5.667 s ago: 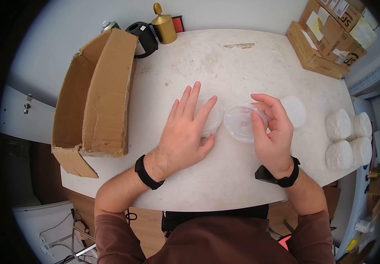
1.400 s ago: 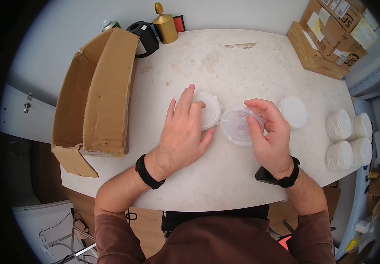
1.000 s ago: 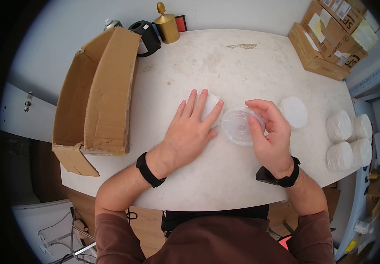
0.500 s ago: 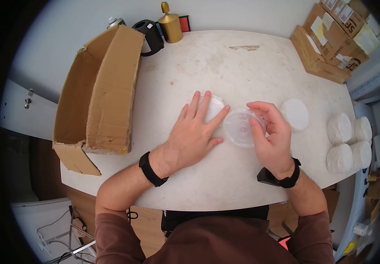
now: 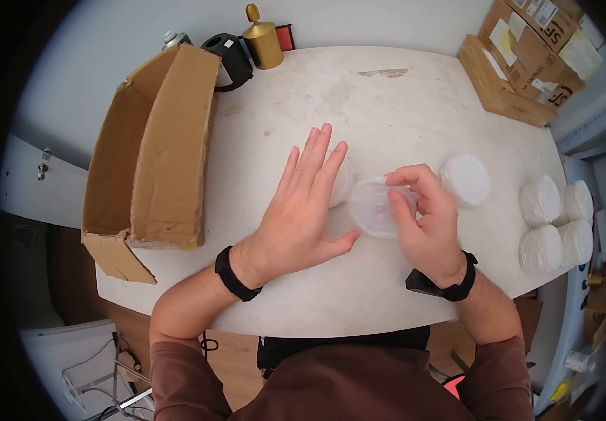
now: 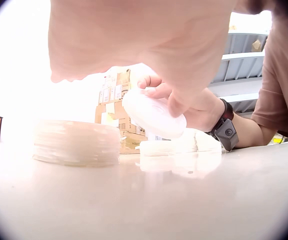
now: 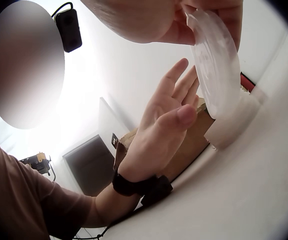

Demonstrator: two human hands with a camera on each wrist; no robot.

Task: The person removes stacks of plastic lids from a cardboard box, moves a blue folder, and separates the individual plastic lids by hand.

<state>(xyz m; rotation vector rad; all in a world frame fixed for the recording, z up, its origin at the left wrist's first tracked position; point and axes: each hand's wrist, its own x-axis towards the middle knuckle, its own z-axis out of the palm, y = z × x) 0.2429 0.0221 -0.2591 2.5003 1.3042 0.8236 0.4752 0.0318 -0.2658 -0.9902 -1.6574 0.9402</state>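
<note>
My left hand (image 5: 296,217) is held flat with straight fingers and the thumb spread, above a short stack of round, pale plastic lids (image 5: 344,184). In the left wrist view the hand is raised over that lid stack (image 6: 76,143), with a gap between. My right hand (image 5: 429,221) pinches the edge of a translucent round lid (image 5: 369,214) between thumb and fingers. That lid (image 6: 154,115) is tilted and lifted above the table in the left wrist view; the right wrist view shows its ribbed side (image 7: 215,70).
Beyond my right hand lies another white round stack (image 5: 466,180). Several wrapped white stacks (image 5: 541,247) stand at the right edge. An open cardboard box (image 5: 170,154) occupies the left side; cartons (image 5: 527,63) sit at the back right, a gold bottle (image 5: 264,48) at the back left.
My left hand was spread on the lid stack half a second ago and is now raised off it. The right hand has shifted slightly left with the lid, which is tilted more.
</note>
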